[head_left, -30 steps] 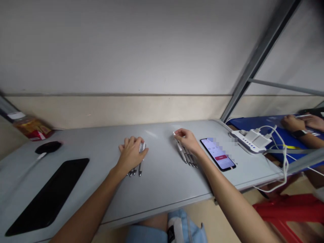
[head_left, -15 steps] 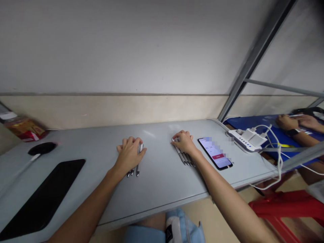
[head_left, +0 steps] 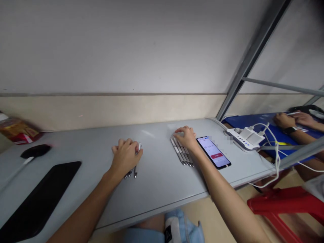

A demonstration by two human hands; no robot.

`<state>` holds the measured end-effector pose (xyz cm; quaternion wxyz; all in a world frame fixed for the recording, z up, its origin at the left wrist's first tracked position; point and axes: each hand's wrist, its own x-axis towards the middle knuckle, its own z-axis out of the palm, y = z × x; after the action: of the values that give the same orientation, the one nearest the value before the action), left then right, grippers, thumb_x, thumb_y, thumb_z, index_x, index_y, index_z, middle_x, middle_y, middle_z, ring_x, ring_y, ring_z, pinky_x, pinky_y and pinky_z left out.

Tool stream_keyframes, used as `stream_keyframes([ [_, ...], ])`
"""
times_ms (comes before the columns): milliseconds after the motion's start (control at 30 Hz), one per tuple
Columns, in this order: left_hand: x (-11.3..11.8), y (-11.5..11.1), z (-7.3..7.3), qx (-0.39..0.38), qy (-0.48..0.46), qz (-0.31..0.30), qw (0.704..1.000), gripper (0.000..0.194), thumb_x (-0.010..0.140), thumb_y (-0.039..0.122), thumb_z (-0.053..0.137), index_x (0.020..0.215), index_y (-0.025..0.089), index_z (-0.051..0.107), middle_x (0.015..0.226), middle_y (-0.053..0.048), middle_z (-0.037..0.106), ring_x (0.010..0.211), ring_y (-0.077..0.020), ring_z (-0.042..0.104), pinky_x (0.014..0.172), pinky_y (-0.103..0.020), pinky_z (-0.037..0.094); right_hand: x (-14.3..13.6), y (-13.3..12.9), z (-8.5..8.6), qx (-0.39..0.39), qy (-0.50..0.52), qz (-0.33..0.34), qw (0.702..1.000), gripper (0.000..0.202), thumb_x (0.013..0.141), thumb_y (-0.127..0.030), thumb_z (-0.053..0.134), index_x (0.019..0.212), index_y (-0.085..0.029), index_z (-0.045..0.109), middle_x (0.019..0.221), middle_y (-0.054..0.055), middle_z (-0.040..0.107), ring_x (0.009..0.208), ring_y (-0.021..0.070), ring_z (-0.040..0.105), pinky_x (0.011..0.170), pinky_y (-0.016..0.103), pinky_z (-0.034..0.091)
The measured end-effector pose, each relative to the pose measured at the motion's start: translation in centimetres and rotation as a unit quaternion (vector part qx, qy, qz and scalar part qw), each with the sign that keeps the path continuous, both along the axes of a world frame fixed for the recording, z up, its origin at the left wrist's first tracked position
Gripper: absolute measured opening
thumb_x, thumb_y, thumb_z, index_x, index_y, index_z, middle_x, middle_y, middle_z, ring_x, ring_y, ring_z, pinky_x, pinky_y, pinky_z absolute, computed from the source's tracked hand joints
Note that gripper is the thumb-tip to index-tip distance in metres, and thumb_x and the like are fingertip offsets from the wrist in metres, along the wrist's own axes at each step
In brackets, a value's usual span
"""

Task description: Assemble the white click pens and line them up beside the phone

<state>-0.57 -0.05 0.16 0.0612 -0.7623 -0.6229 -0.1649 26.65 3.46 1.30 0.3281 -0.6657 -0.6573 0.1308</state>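
The left hand (head_left: 125,154) is cupping ballpoint pens (head_left: 135,171), grip unclear; the right hand (head_left: 186,136), loosely spread, is arching over aligned pens (head_left: 180,153), probably best nudged lightly.

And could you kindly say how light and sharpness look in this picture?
Head view: wall dimmer towards the top, pale glare streak on the desk, bottle at the left edge blurred, pens near the right hand fairly clear.

Silver-tipped white-and-grey pens (head_left: 178,152), slanted row, side by side, flat on grey desk (head_left: 157,179), second pen cluster (head_left: 136,172) to the left, mostly covered, tipped ends exposed
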Motion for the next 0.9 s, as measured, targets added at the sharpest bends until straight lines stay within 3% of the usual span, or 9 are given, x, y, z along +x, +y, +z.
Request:
stream_keyframes([
  [100,0.0,0.0,0.0,-0.006,0.006,-0.015,1.000,0.031,0.085,0.041,0.051,0.062,0.020,0.052,0.081,-0.009,0.062,0.093,-0.0299,0.046,0.072,-0.037,0.026,0.3,0.1,0.4,0.018,0.020,-0.025,0.999,0.018,0.083,-0.034,0.061,0.093,-0.023,0.071,0.108,0.008,0.060,0.111,0.0291,0.045,0.089,0.041,0.029],
  [267,0.5,-0.4,0.3,-0.027,-0.015,-0.059,0.998,0.019,0.084,0.037,0.051,0.076,0.021,0.057,0.084,-0.006,0.066,0.091,-0.0261,0.048,0.070,-0.035,0.023,0.0,-0.3,0.4,0.059,0.017,-0.010,0.998,0.015,0.085,-0.030,0.060,0.092,-0.022,0.070,0.104,0.009,0.061,0.106,0.0275,0.047,0.087,0.040,0.032],
  [400,1.1,-0.8,0.5,-0.046,-0.002,-0.092,0.995,0.008,0.082,0.029,0.053,0.083,0.022,0.057,0.079,-0.003,0.065,0.089,-0.0249,0.049,0.070,-0.035,0.023,-1.8,-1.3,-0.2,0.099,-0.049,0.113,0.987,0.015,0.087,-0.025,0.058,0.097,-0.022,0.069,0.106,0.009,0.060,0.103,0.0266,0.046,0.086,0.040,0.033],
  [500,1.5,-1.0,0.7,-0.044,-0.009,-0.097,0.994,0.007,0.082,0.026,0.053,0.086,0.022,0.057,0.079,-0.002,0.065,0.089,-0.0246,0.051,0.072,-0.035,0.026,-3.4,-2.2,-0.6,0.096,-0.091,0.253,0.958,0.025,0.085,-0.024,0.064,0.110,-0.024,0.066,0.108,0.008,0.058,0.105,0.0248,0.046,0.089,0.040,0.035],
  [567,1.6,-1.1,0.8,-0.045,-0.034,-0.109,0.992,0.007,0.082,0.027,0.054,0.087,0.023,0.058,0.081,-0.002,0.065,0.090,-0.0237,0.053,0.075,-0.036,0.028,-4.1,-2.6,-0.8,0.100,-0.108,0.311,0.939,0.034,0.085,-0.025,0.066,0.119,-0.027,0.063,0.114,0.008,0.057,0.106,0.0243,0.045,0.089,0.039,0.036],
  [767,2.1,-1.2,1.7,-0.080,-0.181,-0.173,0.965,0.019,0.088,0.040,0.053,0.091,0.023,0.061,0.094,-0.001,0.068,0.094,-0.0200,0.059,0.086,-0.035,0.037,-4.1,-2.4,-0.7,0.140,-0.081,0.353,0.922,0.025,0.091,-0.034,0.060,0.114,-0.027,0.067,0.119,0.008,0.057,0.107,0.0226,0.046,0.092,0.037,0.039],
  [900,1.9,-1.0,1.5,-0.082,-0.192,-0.199,0.958,0.022,0.088,0.042,0.054,0.100,0.024,0.061,0.097,0.000,0.068,0.093,-0.0187,0.060,0.086,-0.034,0.039,-3.3,-2.0,-0.2,0.143,-0.029,0.339,0.929,0.018,0.092,-0.031,0.058,0.103,-0.022,0.069,0.105,0.008,0.064,0.100,0.0204,0.050,0.089,0.034,0.039],
])
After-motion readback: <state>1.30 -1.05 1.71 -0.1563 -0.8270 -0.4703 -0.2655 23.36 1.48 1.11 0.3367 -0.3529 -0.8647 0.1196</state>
